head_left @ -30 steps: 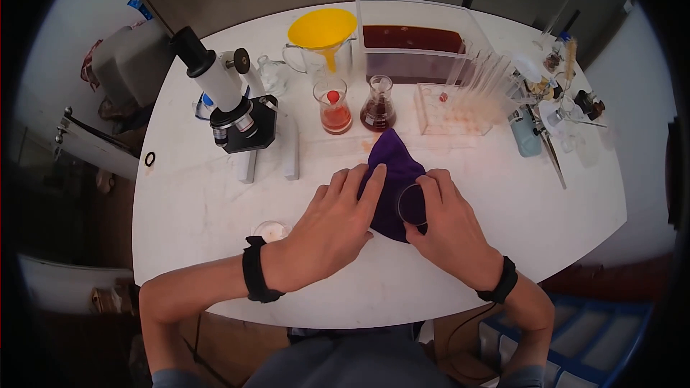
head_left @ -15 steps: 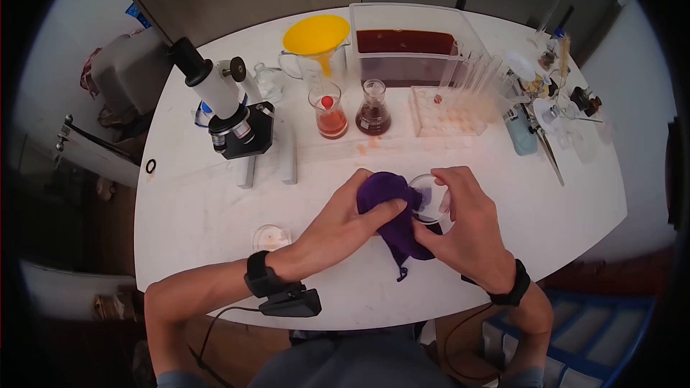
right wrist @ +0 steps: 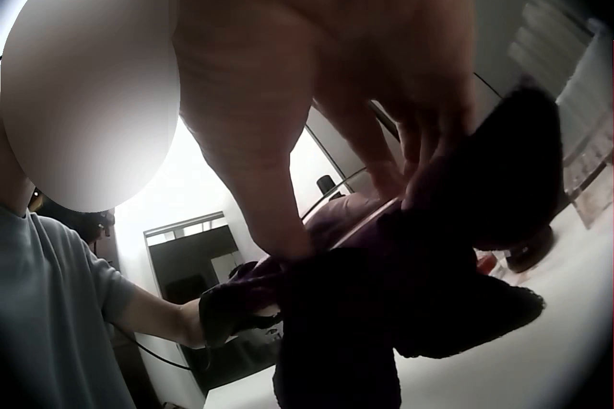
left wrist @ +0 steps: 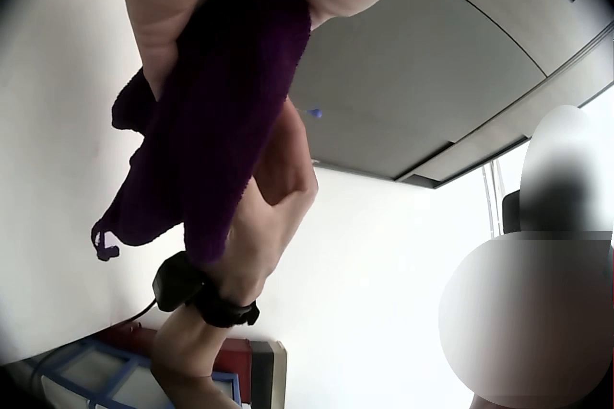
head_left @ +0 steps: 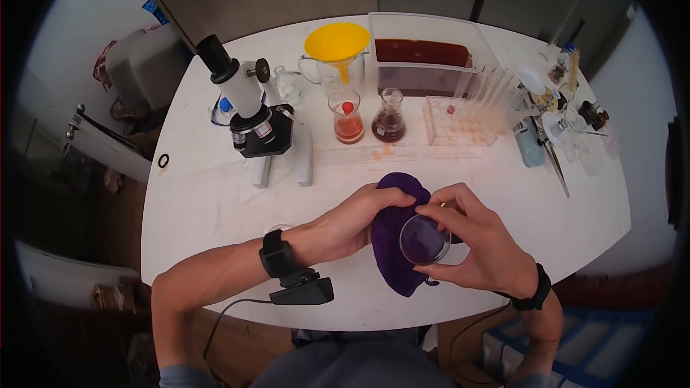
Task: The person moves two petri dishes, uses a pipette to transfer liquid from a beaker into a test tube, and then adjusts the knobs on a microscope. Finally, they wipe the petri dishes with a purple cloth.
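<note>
Above the near part of the white table, my left hand (head_left: 346,224) grips a purple cloth (head_left: 392,248), thumb on top and the other fingers hidden beneath. My right hand (head_left: 483,248) pinches a clear round petri dish (head_left: 425,239) by its rim, between thumb and fingers. The dish overlaps the cloth in the head view. Purple fabric (left wrist: 225,112) hangs below my left hand in the left wrist view, with a small loop at its corner. Dark in the right wrist view, the cloth (right wrist: 460,275) spreads beneath my right fingers.
A microscope (head_left: 248,108) stands at the left. Behind are a jug with a yellow funnel (head_left: 336,42), a flask of red liquid (head_left: 348,129), a conical flask of dark liquid (head_left: 389,128), a tub (head_left: 431,82) and a test-tube rack (head_left: 460,133). My left wrist partly hides another dish (head_left: 277,229).
Both hands have lifted the cloth and dish from low over the table. My left hand, first laid flat on the cloth, now grips it. The dish has turned its round face up toward the head camera.
</note>
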Demonstrator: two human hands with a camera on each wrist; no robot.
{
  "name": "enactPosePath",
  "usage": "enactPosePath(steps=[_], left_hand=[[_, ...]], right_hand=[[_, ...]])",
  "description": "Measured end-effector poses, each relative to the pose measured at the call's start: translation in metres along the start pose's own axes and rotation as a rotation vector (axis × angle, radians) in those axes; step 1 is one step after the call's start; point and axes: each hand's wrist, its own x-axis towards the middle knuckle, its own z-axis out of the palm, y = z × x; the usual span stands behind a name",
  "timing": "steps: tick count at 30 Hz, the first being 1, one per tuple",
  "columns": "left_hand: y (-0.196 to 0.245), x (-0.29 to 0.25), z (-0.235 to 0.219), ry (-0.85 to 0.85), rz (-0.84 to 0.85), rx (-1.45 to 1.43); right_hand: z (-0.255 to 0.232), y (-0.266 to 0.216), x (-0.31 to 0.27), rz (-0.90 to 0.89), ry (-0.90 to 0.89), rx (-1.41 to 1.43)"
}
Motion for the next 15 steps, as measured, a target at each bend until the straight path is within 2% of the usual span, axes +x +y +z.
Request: enactPosePath(steps=[4, 6, 7, 8, 9, 10, 14, 15], left_hand=[[-0.009, 0.007, -0.003, 0.006, -0.056, -0.035], [-0.012, 0.008, -0.002, -0.010, -0.026, -0.076], [-0.012, 0.007, 0.001, -0.027, 0.000, -0.115], [-0.015, 0.005, 0.006, -0.027, -0.002, -0.115], [-0.017, 0.002, 0.015, -0.004, 0.079, -0.125], [-0.019, -0.001, 0.021, 0.018, 0.160, -0.135], [-0.022, -0.008, 0.016, -0.014, 0.175, -0.187], [-0.018, -0.010, 0.009, 0.114, 0.151, 0.049]], right_hand=[[-0.002, 0.005, 0.002, -0.019, -0.079, 0.004], [-0.001, 0.007, 0.003, 0.109, -0.048, 0.111], [0.003, 0.008, 0.004, 0.109, -0.048, 0.111], [0.008, 0.007, 0.004, 0.171, 0.053, 0.062], [0.014, 0.008, 0.004, 0.235, 0.156, 0.013], [0.020, 0.010, 0.003, 0.217, 0.226, -0.004], [0.027, 0.019, 0.001, 0.198, 0.327, -0.091], [0.028, 0.022, 0.001, 0.173, 0.346, -0.110]])
